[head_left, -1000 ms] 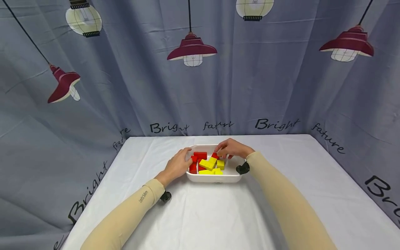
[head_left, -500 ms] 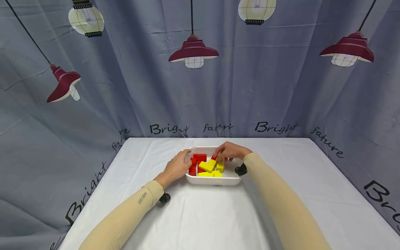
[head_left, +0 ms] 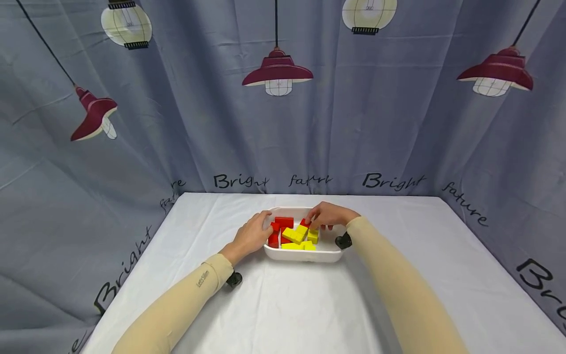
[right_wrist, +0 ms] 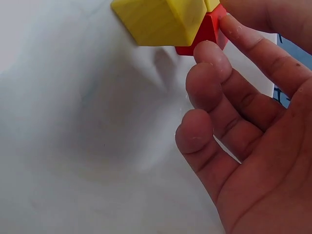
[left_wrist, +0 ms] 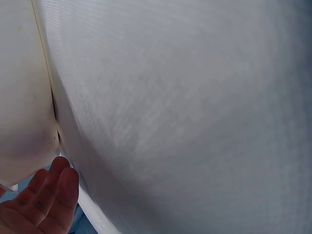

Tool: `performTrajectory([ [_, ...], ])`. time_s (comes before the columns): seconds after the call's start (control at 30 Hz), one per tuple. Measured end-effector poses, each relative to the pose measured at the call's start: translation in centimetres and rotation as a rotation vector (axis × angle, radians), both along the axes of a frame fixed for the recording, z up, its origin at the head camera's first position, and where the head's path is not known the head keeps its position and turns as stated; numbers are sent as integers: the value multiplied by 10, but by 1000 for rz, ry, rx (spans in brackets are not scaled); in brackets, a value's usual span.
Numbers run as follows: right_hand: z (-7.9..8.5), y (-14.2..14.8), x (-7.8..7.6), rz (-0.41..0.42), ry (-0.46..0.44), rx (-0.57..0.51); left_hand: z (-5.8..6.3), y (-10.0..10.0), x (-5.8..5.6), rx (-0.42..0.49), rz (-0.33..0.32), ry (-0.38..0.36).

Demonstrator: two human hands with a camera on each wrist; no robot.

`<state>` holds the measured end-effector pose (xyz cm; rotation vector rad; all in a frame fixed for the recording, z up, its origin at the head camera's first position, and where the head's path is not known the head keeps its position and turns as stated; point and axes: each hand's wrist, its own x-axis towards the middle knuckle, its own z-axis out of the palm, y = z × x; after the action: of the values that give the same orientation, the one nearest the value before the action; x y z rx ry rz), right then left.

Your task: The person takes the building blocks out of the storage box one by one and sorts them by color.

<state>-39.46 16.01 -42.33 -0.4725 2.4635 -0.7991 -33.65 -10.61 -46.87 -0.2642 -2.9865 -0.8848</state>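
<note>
A white tray [head_left: 329, 254] holds several red and yellow blocks. My left hand [head_left: 252, 232] grips its left rim, thumb over the edge; in the left wrist view the fingers [left_wrist: 61, 195] lie along the tray's outer wall [left_wrist: 24, 102]. At the tray's back right, my right hand [head_left: 331, 215] reaches in and pinches a red block [head_left: 304, 222] between index finger and thumb. The right wrist view shows the index fingertip against that red block [right_wrist: 209, 34], with the other fingers loosely bent. A yellow block [right_wrist: 156, 22] sits in front of it.
Inside the tray, red blocks [head_left: 284, 222] gather at the left, and a slanted yellow block [head_left: 293, 235] lies across others in the middle. The tray stands on a white-covered table [head_left: 292, 305]. A grey curtain [head_left: 199, 123] hangs behind and at both sides.
My right hand has dipped slightly, its fingertips drawn closer around the red block. My left hand stays on the tray's rim. The head view shifts slightly.
</note>
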Motion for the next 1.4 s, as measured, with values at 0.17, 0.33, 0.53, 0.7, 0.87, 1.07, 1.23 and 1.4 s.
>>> performTrajectory([
  [0.17,2,1,-2,17,7,20,2,-1,-3,2,-1,6],
  [0.33,1,1,-1,16,-13,34,0,-1,-2,18,1,-5],
  [0.53,0,1,-1,-19,-68,-6,2,0,-1,16,6,-8],
  [0.7,-3,1,-1,-50,-122,-55,1,0,-1,15,-1,-11],
  [0.87,-4,1,-1,-54,-143,-85,1,0,-1,13,-4,-4],
  [1.07,-7,1,-1,-53,-170,-132,2,-1,0,15,-2,-9],
  [1.23,-8,1,1,-48,-190,-154,0,0,0,14,14,-27],
  [1.4,-9,1,1,-40,-185,-157,-1,0,-2,19,21,-19],
])
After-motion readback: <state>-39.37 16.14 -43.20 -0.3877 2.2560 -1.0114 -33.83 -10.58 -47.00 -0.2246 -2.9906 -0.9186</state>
